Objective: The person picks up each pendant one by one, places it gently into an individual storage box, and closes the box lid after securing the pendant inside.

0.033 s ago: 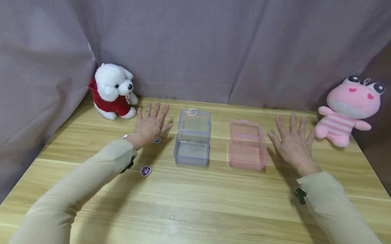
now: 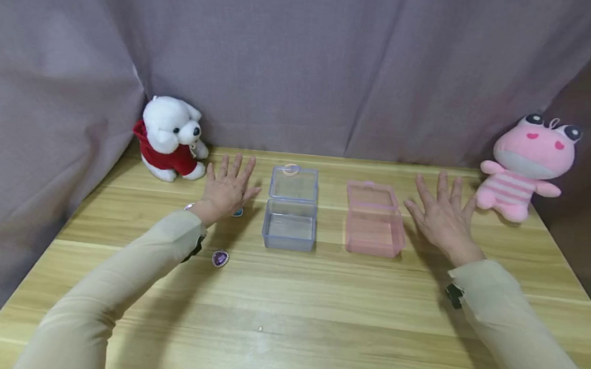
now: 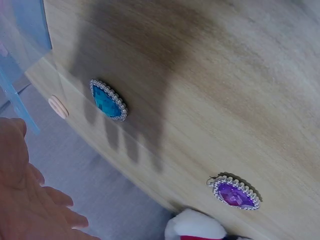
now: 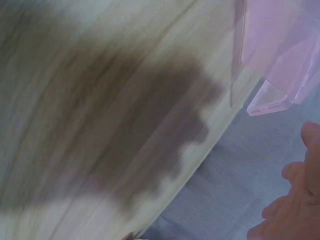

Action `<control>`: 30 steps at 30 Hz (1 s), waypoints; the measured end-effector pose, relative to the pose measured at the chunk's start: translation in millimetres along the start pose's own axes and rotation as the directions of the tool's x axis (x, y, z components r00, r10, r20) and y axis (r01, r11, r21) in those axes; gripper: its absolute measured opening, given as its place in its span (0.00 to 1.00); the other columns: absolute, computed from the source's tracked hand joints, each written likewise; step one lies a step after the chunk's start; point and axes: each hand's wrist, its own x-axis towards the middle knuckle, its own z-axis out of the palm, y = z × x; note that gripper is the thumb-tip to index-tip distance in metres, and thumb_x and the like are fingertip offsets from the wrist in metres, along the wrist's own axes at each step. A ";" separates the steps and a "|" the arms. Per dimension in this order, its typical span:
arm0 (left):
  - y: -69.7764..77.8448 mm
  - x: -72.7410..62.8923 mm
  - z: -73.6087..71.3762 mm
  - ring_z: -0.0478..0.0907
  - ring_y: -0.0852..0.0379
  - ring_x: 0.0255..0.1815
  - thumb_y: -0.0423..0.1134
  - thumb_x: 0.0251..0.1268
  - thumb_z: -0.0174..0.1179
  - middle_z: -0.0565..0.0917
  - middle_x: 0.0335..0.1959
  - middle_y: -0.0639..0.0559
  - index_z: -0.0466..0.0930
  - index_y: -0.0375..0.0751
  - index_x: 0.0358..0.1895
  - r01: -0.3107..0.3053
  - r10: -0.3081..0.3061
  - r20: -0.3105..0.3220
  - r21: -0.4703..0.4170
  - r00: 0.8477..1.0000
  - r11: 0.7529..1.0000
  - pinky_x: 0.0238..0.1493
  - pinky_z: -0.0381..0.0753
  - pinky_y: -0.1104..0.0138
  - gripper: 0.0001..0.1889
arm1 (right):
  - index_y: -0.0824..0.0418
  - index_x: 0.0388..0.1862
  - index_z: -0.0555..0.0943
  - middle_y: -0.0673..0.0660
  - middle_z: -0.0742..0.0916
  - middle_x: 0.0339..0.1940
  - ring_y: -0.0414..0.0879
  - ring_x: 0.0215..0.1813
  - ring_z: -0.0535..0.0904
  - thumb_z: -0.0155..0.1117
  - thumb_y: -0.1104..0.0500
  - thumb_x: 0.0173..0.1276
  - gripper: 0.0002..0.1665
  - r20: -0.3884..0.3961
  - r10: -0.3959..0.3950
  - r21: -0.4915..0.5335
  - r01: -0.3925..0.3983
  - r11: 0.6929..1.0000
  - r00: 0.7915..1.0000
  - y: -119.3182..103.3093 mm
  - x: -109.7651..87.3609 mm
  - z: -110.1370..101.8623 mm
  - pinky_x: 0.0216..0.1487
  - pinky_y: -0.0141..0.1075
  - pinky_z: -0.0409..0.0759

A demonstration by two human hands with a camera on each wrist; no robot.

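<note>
Fingers spread, my left hand (image 2: 225,193) hovers over the table between the white plush dog (image 2: 171,137) and a clear bluish box (image 2: 288,242) whose lid stands open. Below it lie a blue gem pendant (image 3: 106,101) and a purple gem pendant (image 3: 235,194), both with silvery beaded rims. Closer to the front is a purple heart-shaped pendant (image 2: 220,258). My right hand (image 2: 444,219), also spread and holding nothing, is raised above the table between a pink box (image 2: 374,247) with its lid open and the pink plush frog (image 2: 521,167). Both boxes look empty.
A small pale ring-shaped thing (image 2: 291,170) lies behind the bluish box's lid. One tiny speck (image 2: 260,328) is on the wooden table (image 2: 347,327) near the front. A grey curtain (image 2: 284,62) hangs along the table's back edge.
</note>
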 end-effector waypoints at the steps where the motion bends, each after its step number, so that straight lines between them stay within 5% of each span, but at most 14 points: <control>1: -0.2 -0.1 -0.1 0.37 0.36 0.75 0.61 0.72 0.35 0.43 0.76 0.41 0.34 0.52 0.76 0.002 -0.002 0.001 -0.003 1.000 1.000 0.71 0.38 0.38 0.36 | 0.53 0.76 0.47 0.72 0.40 0.74 0.69 0.72 0.24 0.29 0.33 0.73 0.41 -0.001 -0.001 -0.001 0.001 1.000 1.000 -0.2 0.2 0.4 0.61 0.73 0.24; 9: -2.8 -2.3 0.8 0.34 0.37 0.75 0.61 0.72 0.36 0.41 0.77 0.42 0.34 0.52 0.76 0.006 -0.006 0.015 -0.023 1.000 1.000 0.71 0.38 0.39 0.36 | 0.52 0.76 0.46 0.73 0.41 0.74 0.68 0.72 0.23 0.27 0.31 0.72 0.42 0.012 -0.009 0.010 0.009 1.000 1.000 1.6 -1.0 5.3 0.62 0.73 0.25; 14: -10.9 -7.1 2.4 0.39 0.35 0.75 0.58 0.73 0.38 0.43 0.76 0.39 0.36 0.48 0.76 -0.040 0.036 -0.031 -0.119 0.999 0.992 0.71 0.43 0.39 0.37 | 0.58 0.75 0.50 0.78 0.51 0.72 0.74 0.72 0.40 0.38 0.40 0.75 0.38 -0.004 -0.079 0.212 0.078 0.974 0.997 6.6 -5.7 6.6 0.65 0.72 0.39; 16: -18.1 -10.6 2.4 0.44 0.35 0.74 0.55 0.73 0.42 0.47 0.75 0.36 0.40 0.43 0.75 -0.076 0.060 -0.076 -0.224 0.995 0.972 0.71 0.47 0.42 0.36 | 0.63 0.74 0.53 0.77 0.56 0.71 0.75 0.70 0.49 0.46 0.46 0.75 0.37 0.009 -0.126 0.366 0.114 0.923 0.992 8.8 -8.4 5.6 0.65 0.70 0.48; 19: -33.2 -17.3 2.7 0.55 0.36 0.71 0.47 0.72 0.49 0.58 0.71 0.32 0.51 0.34 0.72 -0.127 0.080 -0.134 -0.397 0.988 0.909 0.71 0.56 0.47 0.33 | 0.68 0.72 0.55 0.74 0.60 0.70 0.73 0.68 0.57 0.53 0.53 0.72 0.37 0.078 -0.200 0.563 0.123 0.817 0.977 11.4 -12.9 3.9 0.66 0.62 0.57; 22: -51.3 -24.9 3.8 0.65 0.36 0.65 0.41 0.69 0.54 0.67 0.65 0.31 0.61 0.28 0.67 -0.134 0.064 -0.151 -0.520 0.986 0.844 0.67 0.64 0.49 0.29 | 0.69 0.73 0.53 0.72 0.60 0.72 0.70 0.69 0.57 0.57 0.57 0.70 0.39 0.168 -0.270 0.672 0.091 0.735 0.948 13.2 -17.0 3.6 0.68 0.42 0.65; 26: -75.7 -34.9 9.0 0.74 0.33 0.55 0.36 0.65 0.58 0.73 0.59 0.29 0.67 0.23 0.61 -0.086 0.014 -0.130 -0.570 0.991 0.817 0.58 0.74 0.48 0.25 | 0.70 0.73 0.50 0.73 0.58 0.72 0.58 0.71 0.59 0.61 0.63 0.66 0.43 0.202 -0.357 0.744 0.094 0.661 0.912 13.9 -21.4 8.3 0.59 0.18 0.66; 30: -93.6 -44.1 13.8 0.76 0.35 0.54 0.33 0.62 0.60 0.74 0.56 0.28 0.67 0.21 0.60 -0.004 -0.034 -0.051 -0.608 0.998 0.794 0.58 0.74 0.49 0.25 | 0.76 0.71 0.49 0.80 0.58 0.68 0.32 0.66 0.64 0.63 0.70 0.61 0.45 0.143 -0.430 0.810 0.144 0.569 0.892 13.5 -22.9 16.1 0.59 0.16 0.65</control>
